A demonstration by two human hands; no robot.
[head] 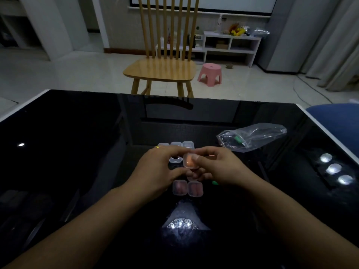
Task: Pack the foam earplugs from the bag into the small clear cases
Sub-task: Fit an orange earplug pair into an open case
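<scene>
Head view showed left hand (pixel 157 167) and right hand (pixel 215 167) pinching an orange-filled case (pixel 190 161) mid-table; uneven pressure might pop it loose.

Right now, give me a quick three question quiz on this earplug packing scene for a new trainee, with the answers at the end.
1. True or false: the plastic bag lies to the right of the hands and a green earplug shows inside it.
2. Multiple choice: what colour is the earplug in the held case between the left hand and right hand? A blue, B orange, C white.
3. Fill in: the two filled cases nearest the person lie ____ on the black table.

Key: 1 true. 2 B. 3 side by side.
</scene>
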